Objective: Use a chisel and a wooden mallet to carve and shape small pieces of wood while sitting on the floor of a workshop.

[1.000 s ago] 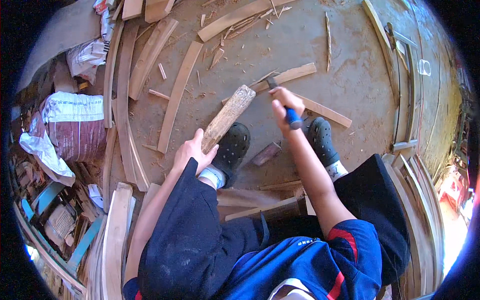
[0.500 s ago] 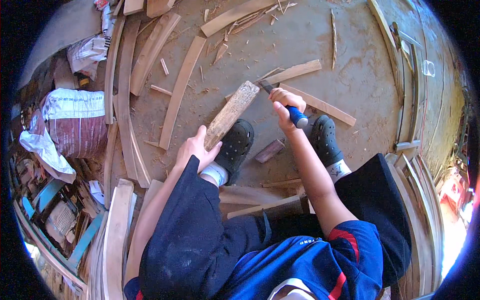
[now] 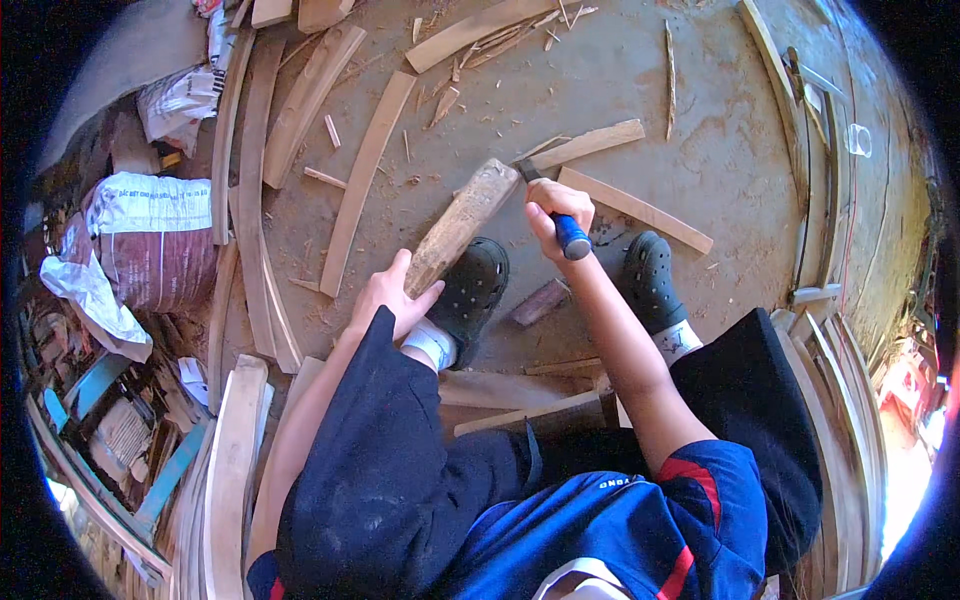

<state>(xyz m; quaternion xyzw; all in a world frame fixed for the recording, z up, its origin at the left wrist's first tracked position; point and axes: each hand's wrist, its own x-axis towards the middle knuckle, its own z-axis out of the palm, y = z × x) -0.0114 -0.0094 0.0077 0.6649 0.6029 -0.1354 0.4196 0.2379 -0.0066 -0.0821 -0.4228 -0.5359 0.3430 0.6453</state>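
My left hand point(image 3: 392, 298) grips the near end of a rough, worn wooden block point(image 3: 465, 218), which slants up and to the right above my left shoe. My right hand point(image 3: 560, 212) is wrapped round the blue handle of a tool with a dark metal blade point(image 3: 526, 170). The blade is at the block's far end; I cannot tell whether it touches the wood. Its exact kind is hard to make out, as my fingers cover part of it. Beyond the blade, a flat wooden strip point(image 3: 590, 143) lies on the floor.
Another strip point(image 3: 640, 212) lies right of my hand. Curved boards point(image 3: 368, 185) lie to the left, beside a maroon and white sack point(image 3: 155, 245). A short dark wood piece point(image 3: 540, 302) sits between my shoes point(image 3: 652, 282). Splinters point(image 3: 520, 40) are scattered at the far side.
My right hand has shifted a little left with the blue-handled tool, bringing it closer to the block's far end. My left hand and the block are nearly still.
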